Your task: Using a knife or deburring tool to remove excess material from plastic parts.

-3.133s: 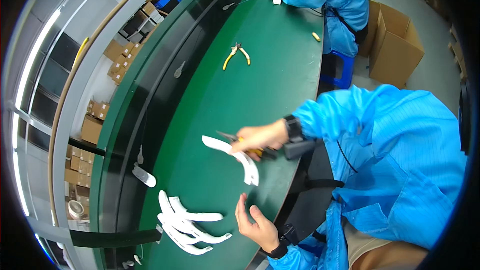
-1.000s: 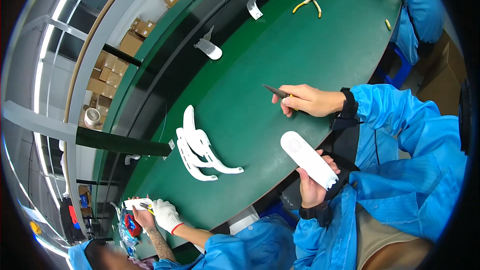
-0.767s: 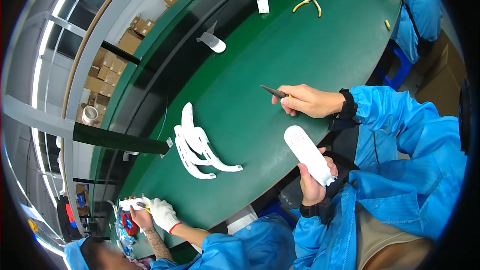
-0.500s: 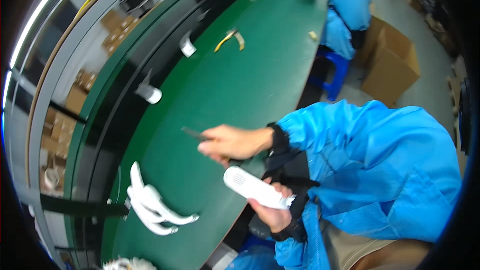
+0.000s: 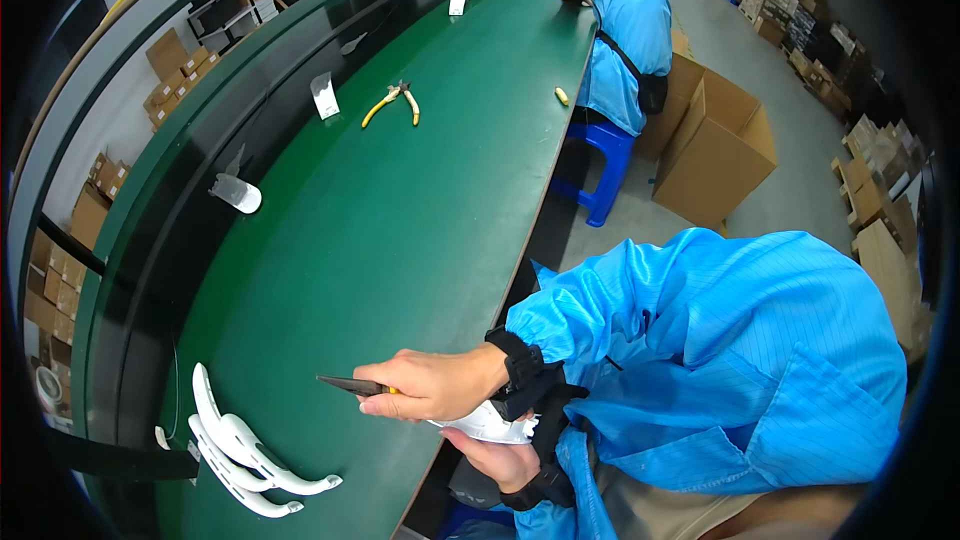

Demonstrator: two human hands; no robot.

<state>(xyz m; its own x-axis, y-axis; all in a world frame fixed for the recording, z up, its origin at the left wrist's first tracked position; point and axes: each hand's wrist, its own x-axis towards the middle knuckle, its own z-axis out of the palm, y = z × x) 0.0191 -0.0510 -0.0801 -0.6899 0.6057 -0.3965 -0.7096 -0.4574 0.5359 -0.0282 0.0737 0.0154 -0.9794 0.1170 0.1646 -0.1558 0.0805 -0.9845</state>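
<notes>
My left hand (image 5: 497, 460) is closed around a white plastic casing (image 5: 487, 424), close to the table's near edge. Fingers of that hand are partly hidden by the casing, which is itself partly covered by my right hand (image 5: 432, 387). Closed in my right hand is a pair of pliers (image 5: 350, 383) with dark tapered jaws pointing left and a little yellow showing at the handle; the rest is inside my grip. Several curved white plastic parts (image 5: 235, 450) lie together on the green table (image 5: 390, 230), to the left of my hands.
Yellow-handled pliers (image 5: 392, 103) lie farther along the table. White pieces (image 5: 240, 194) stand by its dark back ledge, and a small yellow object (image 5: 562, 96) is near the edge. Beyond are a co-worker in blue (image 5: 625, 30), a blue stool (image 5: 607, 160) and an open cardboard box (image 5: 715, 155).
My right hand with the pliers has come down over the casing, which now shows less of its face. The view has shifted, so the table things appear farther left.
</notes>
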